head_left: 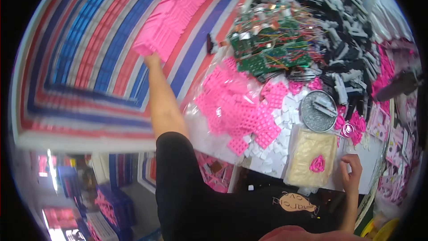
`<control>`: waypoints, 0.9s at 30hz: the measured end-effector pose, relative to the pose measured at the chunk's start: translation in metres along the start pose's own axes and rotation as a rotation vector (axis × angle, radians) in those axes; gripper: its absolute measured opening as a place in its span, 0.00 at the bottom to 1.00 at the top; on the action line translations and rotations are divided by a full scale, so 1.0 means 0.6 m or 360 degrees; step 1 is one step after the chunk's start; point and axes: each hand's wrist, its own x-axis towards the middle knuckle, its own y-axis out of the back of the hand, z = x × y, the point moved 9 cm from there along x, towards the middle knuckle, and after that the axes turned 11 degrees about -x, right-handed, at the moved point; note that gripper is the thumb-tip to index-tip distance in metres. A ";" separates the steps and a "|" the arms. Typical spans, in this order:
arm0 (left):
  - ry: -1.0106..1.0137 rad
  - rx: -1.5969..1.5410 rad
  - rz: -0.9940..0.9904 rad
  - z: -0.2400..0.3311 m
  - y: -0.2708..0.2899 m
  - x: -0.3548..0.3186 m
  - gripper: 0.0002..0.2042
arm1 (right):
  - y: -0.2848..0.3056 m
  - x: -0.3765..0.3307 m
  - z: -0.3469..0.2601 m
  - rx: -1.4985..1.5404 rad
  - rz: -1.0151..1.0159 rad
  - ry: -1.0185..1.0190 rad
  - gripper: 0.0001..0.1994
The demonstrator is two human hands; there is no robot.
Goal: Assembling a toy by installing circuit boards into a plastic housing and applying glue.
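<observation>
My left arm stretches out to the far left, and my left hand (152, 59) is at the near end of a long row of pink plastic pieces (174, 15), touching it. Its fingers are hidden and smeared there, so whether they grip a piece cannot be told. My right hand (352, 172) rests by the front edge of the white table, loosely curled, thumb and fingers apart, with nothing visible in it. Beside it lies a flat cream-coloured packet (307, 154) with a pink rose-shaped piece (317, 164) on top. Behind that is a round grey dish (312, 116) with a grey part (324, 106) in it.
Pink lattice pieces (240, 107) in clear plastic and small white squares (278, 140) cover the table's middle. Green circuit boards (272, 40) with wires are piled beyond, next to black and white parts (343, 31). A striped red, white and blue lined bin (62, 120) fills the left.
</observation>
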 end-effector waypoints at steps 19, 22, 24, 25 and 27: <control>0.0005 -0.0946 -0.0689 0.412 0.018 -0.344 0.17 | 0.414 -0.039 0.287 -0.1454 0.0895 -0.0713 0.10; 0.0185 -0.1111 -0.0931 0.469 0.094 -0.496 0.17 | 0.434 0.026 0.384 -0.1848 0.0544 -0.1041 0.10; 0.0354 -0.1173 -0.1135 0.487 0.125 -0.594 0.18 | 0.451 0.048 0.425 -0.1948 0.0274 -0.1137 0.11; 0.0438 -0.1189 -0.1261 0.503 0.145 -0.650 0.18 | 0.447 0.061 0.445 -0.1964 0.0142 -0.1170 0.12; 0.0611 -0.1268 -0.1545 0.504 0.146 -0.768 0.18 | 0.486 0.089 0.410 -0.1878 0.0087 -0.1162 0.11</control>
